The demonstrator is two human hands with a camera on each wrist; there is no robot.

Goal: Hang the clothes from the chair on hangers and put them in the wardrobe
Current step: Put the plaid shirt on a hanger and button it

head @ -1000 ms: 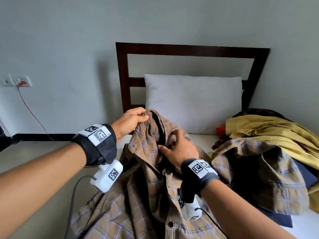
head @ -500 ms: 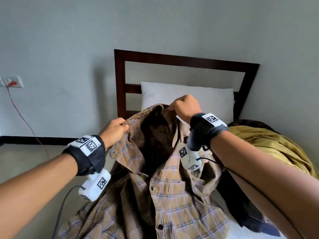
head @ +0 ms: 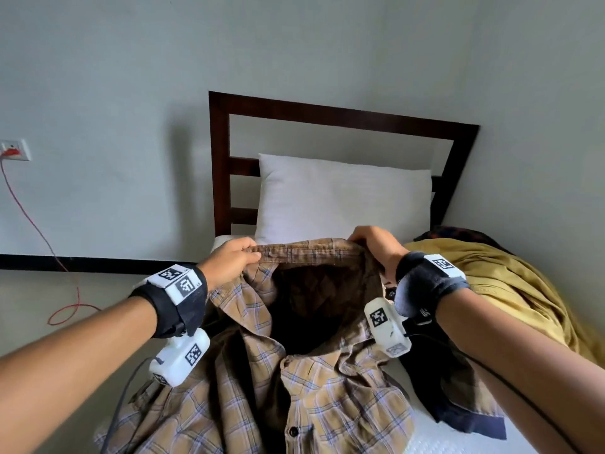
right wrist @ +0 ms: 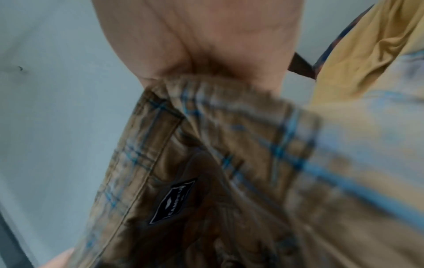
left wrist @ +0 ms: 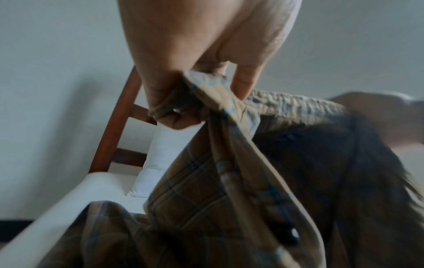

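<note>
Left hand (head: pixel 232 262) and right hand (head: pixel 376 245), each grip clamped on one end of the collar, hold the plaid shirt (head: pixel 314 371) spread open above the bed (head: pixel 458 444). Its lower part drapes on the mattress beside a mustard garment (head: pixel 510 290), before the pillow (head: pixel 343 198).

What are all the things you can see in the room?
plaid shirt: one, tan with blue lines, held up by its collar over the bed
pillow: one, white, against the headboard
headboard: one, dark brown wood, at the wall
bed: one, white sheet
yellow garment: one, mustard, right on the bed
dark garment: one, navy, under the right arm
wall socket: one, white, left wall
red cable: one, hanging from the socket
left hand: grips the collar
right hand: grips the collar
</note>
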